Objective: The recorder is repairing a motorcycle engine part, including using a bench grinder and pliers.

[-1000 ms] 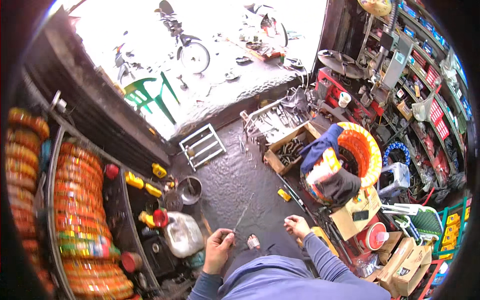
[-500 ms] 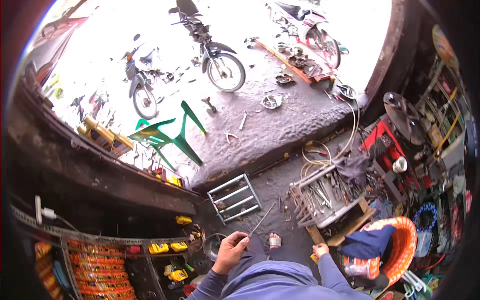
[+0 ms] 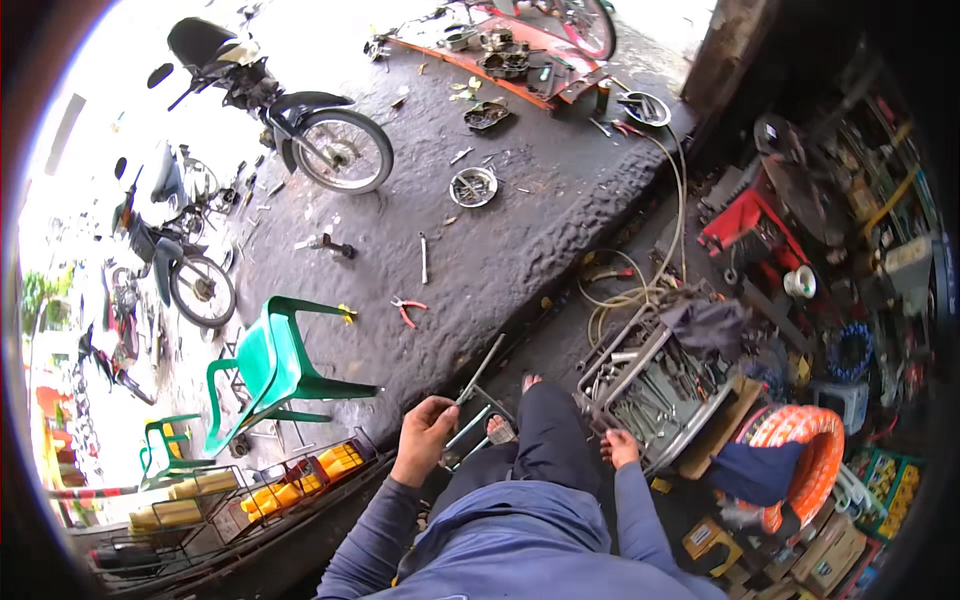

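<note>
My left hand (image 3: 424,440) is closed in a pinch on a thin metal rod (image 3: 484,366), which points up and away to the right. Below that hand, a metal rack with round bars (image 3: 468,432) lies on the floor, partly hidden by the hand and my leg. My right hand (image 3: 621,448) has curled fingers and is low beside a tool tray (image 3: 685,428). Whatever it may hold is too small to make out. Wrenches and other hand tools (image 3: 650,395) fill the tray, with a dark cloth (image 3: 708,325) over its far corner.
A raised concrete ledge (image 3: 540,290) crosses ahead, with pliers (image 3: 408,311), a wrench (image 3: 423,258) and a round pan (image 3: 473,187) on it. A green plastic chair (image 3: 275,365) stands left. Motorcycles (image 3: 340,150) are beyond. An orange-wrapped tyre (image 3: 815,460) is at right.
My view has shifted forward and turned, so the chair and motorcycles appear farther left. The rod stays in my left hand. My right hand now appears closer to the tool tray.
</note>
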A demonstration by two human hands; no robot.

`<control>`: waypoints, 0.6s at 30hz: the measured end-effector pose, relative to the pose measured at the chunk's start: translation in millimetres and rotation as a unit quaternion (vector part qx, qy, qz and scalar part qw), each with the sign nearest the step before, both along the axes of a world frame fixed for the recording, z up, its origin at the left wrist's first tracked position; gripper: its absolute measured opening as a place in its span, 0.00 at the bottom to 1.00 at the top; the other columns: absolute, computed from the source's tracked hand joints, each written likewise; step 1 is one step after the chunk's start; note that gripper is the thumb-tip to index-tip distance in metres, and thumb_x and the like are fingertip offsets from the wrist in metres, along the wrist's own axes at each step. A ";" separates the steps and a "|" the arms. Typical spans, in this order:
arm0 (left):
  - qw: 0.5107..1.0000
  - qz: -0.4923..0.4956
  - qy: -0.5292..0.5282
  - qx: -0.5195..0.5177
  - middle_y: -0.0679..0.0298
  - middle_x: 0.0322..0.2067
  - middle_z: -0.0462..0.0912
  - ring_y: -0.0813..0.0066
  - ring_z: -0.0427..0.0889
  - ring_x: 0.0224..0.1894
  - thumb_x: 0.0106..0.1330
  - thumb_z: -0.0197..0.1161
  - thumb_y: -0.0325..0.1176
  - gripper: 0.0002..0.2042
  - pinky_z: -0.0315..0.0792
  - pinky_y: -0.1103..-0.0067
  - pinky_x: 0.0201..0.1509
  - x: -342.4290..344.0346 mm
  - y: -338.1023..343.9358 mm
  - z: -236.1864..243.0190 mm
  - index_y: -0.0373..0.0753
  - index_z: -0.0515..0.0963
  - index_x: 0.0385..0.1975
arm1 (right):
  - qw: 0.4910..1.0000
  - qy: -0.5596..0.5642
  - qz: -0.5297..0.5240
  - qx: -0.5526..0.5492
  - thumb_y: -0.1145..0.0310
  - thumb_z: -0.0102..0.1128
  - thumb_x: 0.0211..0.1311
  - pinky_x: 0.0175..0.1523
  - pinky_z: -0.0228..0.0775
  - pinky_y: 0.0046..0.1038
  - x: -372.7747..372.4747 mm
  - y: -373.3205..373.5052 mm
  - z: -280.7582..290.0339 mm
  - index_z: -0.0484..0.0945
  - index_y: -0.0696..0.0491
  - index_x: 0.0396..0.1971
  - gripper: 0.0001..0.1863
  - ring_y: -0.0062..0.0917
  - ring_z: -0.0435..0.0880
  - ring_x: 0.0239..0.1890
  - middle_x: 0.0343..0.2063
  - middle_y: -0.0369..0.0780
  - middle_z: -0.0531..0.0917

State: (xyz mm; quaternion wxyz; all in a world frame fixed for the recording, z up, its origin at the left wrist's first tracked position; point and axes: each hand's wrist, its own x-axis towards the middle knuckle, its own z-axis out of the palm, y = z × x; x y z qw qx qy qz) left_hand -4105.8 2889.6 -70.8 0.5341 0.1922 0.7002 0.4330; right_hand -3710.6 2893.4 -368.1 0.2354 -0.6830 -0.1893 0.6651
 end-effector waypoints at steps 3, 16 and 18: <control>1.000 0.005 -0.029 0.009 0.71 0.23 0.76 0.87 0.71 0.25 0.68 0.58 0.27 0.04 0.66 0.85 0.29 -24.9 58.7 -49.8 0.34 0.76 0.37 | 0.996 -0.032 -0.060 -0.052 0.60 0.63 0.63 0.16 0.66 0.29 -16.7 34.4 -19.2 0.74 0.49 0.37 0.10 0.25 0.76 0.14 0.21 0.37 0.80; 0.891 0.429 -0.152 0.008 0.67 0.22 0.72 0.89 0.60 0.16 0.71 0.53 0.30 0.04 0.58 0.89 0.17 -158.5 165.5 -254.2 0.40 0.71 0.42 | 0.683 -0.250 0.614 0.307 0.49 0.61 0.57 0.50 0.71 0.39 -343.0 343.5 -172.2 0.76 0.57 0.41 0.25 0.43 0.78 0.46 0.39 0.48 0.79; 0.874 0.463 -0.144 0.026 0.67 0.22 0.72 0.89 0.60 0.16 0.71 0.54 0.31 0.05 0.59 0.90 0.17 -188.0 161.3 -287.7 0.41 0.71 0.42 | 0.602 -0.257 0.685 0.320 0.46 0.61 0.56 0.53 0.69 0.42 -426.6 338.9 -213.7 0.75 0.55 0.42 0.26 0.45 0.75 0.50 0.43 0.49 0.76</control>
